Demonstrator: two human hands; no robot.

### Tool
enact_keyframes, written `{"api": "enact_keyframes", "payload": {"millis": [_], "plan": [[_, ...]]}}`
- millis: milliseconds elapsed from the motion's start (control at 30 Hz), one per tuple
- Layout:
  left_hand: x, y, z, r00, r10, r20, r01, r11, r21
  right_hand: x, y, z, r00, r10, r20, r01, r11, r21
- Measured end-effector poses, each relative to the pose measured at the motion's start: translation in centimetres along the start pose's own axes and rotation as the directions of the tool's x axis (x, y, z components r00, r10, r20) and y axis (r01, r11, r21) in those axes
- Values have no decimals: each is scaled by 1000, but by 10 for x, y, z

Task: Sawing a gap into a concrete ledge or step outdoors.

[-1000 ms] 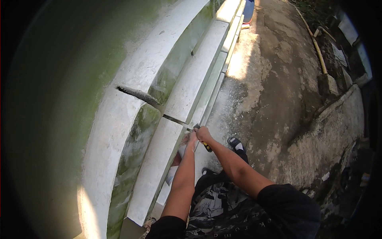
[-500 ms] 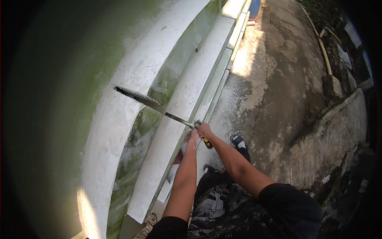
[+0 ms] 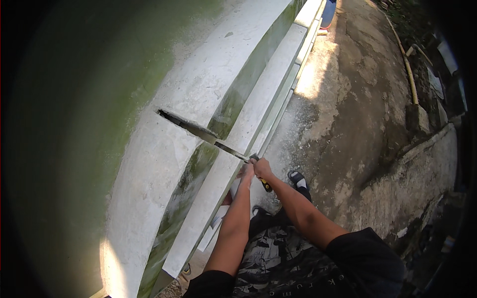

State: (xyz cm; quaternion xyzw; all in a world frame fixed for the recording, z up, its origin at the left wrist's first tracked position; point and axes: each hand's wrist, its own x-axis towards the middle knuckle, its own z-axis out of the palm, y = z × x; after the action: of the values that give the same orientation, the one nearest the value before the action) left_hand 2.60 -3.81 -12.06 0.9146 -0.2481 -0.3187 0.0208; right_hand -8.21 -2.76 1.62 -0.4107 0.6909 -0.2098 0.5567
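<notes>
My right hand (image 3: 262, 168) is closed round a tool with a black-and-yellow handle (image 3: 267, 185), whose kind I cannot make out. A grey part of it (image 3: 255, 157) shows above my fist, at the outer edge of the white ledge. My left hand (image 3: 246, 171) presses close beside the right one, low against the ledge's side. Its fingers look curled and are partly hidden, so what they hold does not show. Both hands are at the end of a narrow slot (image 3: 231, 150) cut across the white ledge (image 3: 202, 215).
A wider dark gap (image 3: 185, 123) splits the upper white ledge, beside a green wall (image 3: 74, 124). Rough concrete ground (image 3: 357, 114) runs along the right, with a bamboo pole (image 3: 408, 72) and a low slab (image 3: 417, 169). A blue object (image 3: 328, 14) stands far off. My sandalled foot (image 3: 298, 178) is below.
The view has shifted, so the ledges and my hands sit slightly further right and lower. Both hands stay together by the slot's end, the right still gripping the tool.
</notes>
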Motion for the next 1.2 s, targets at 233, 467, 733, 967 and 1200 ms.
{"api": "enact_keyframes", "payload": {"millis": [233,467,733,967,1200], "plan": [[-80,26,-24,951,232,207,-185,957,-222,20,21,-25,986,165,6,-165,982,88],[-81,27,-36,985,103,140,-75,979,-189,23,12,-6,996,90,15,-90,996,-9],[-65,27,-17,949,226,222,-159,945,-284,12,32,-3,973,-142,-181,106,975,-196],[-64,34,-10,972,173,158,-154,980,-124,10,18,-17,993,-40,-112,16,979,-205],[-87,32,-35,971,196,135,-179,976,-126,-2,3,-21,951,-297,-84,205,811,-548]]}}
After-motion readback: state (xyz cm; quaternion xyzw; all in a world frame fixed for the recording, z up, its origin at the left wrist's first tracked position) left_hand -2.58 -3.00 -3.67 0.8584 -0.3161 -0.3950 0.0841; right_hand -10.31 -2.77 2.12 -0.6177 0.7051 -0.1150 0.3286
